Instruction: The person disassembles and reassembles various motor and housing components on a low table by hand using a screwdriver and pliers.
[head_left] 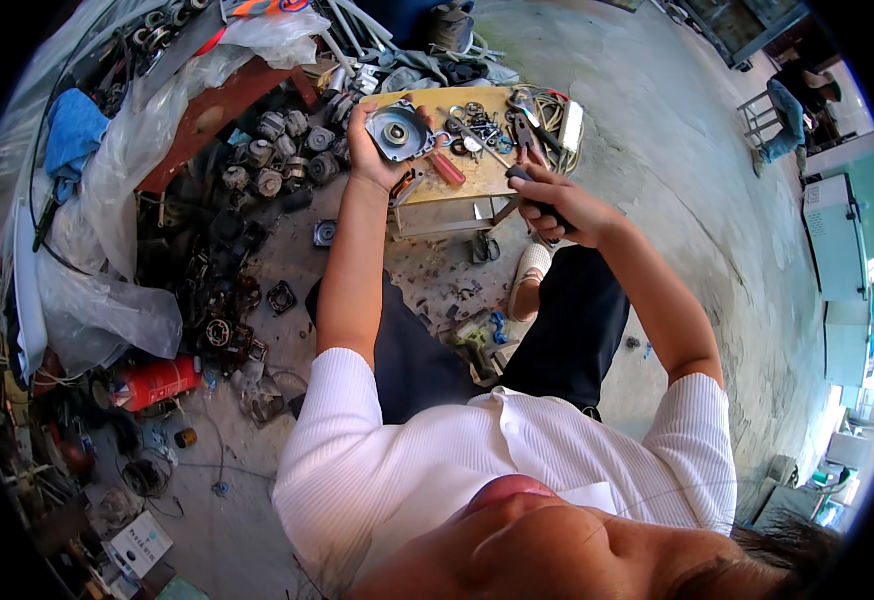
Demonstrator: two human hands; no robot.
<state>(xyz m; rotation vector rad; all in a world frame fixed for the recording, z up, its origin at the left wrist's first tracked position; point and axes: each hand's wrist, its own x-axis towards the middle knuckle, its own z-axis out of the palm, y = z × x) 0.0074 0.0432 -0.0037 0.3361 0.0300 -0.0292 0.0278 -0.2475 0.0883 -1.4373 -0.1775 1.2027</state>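
My left hand (372, 155) grips a square metal housing (396, 126) with a round centre, above the left end of a low yellow-topped bench (492, 185). My right hand (563, 210) is closed round the black handle of a screwdriver (545, 208) near the bench's front right; its shaft seems to point up and left. A red-handled tool (447, 168) lies between my hands. Small rings and metal parts (467, 140) are scattered behind it, and pliers with dark handles (520, 125) lie to their right.
Dirty motor parts (277, 150) are heaped left, beside draped plastic sheeting (117, 310) and a red cylinder (157, 382). Loose parts and a green power tool (477, 345) lie on the floor (677, 170) between my legs. A seated person (787, 115) and cabinets (827, 240) are at right.
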